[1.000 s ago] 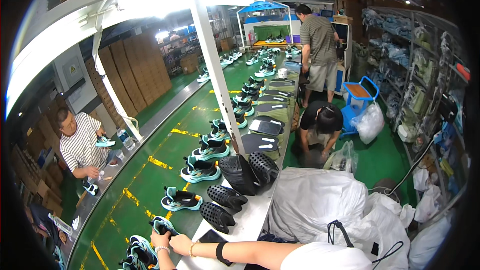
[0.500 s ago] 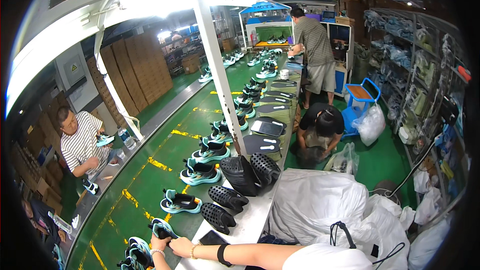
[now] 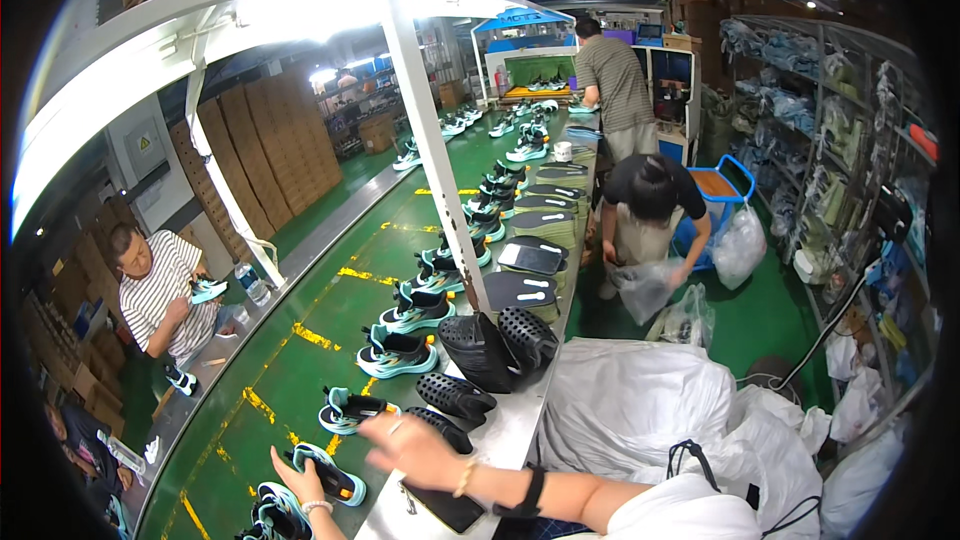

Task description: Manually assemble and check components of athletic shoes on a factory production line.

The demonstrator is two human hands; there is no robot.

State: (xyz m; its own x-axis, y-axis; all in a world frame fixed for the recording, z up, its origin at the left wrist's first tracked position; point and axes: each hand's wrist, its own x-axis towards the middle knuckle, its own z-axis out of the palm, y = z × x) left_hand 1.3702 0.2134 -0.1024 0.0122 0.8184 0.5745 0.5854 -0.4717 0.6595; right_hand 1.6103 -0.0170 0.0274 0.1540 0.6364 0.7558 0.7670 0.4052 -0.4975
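My left hand (image 3: 297,483) is open, its fingers spread beside a black and light-blue sneaker (image 3: 330,473) on the green belt (image 3: 235,455). It rests against or very near the shoe; I cannot tell which. My right hand (image 3: 412,452) is blurred, held above the white bench edge with fingers stretched out and nothing in them. Just beyond it stands another sneaker (image 3: 348,409). Nearer to me, more sneakers (image 3: 272,512) are partly cut off by the lower edge. A dark phone (image 3: 450,510) lies under my right forearm.
Black perforated shoe-shaped pieces (image 3: 455,398) stand on the bench ledge (image 3: 520,395), with insoles (image 3: 522,290) farther along. A white post (image 3: 435,130) rises beside the belt. White sacks (image 3: 640,390) lie at right. A person (image 3: 650,205) handles a clear bag; others work across and beyond.
Both hands have come off the near sneaker's opening; my right hand has moved up and right, while my left has opened beside the shoe. The crouching person has risen, holding a clear bag.
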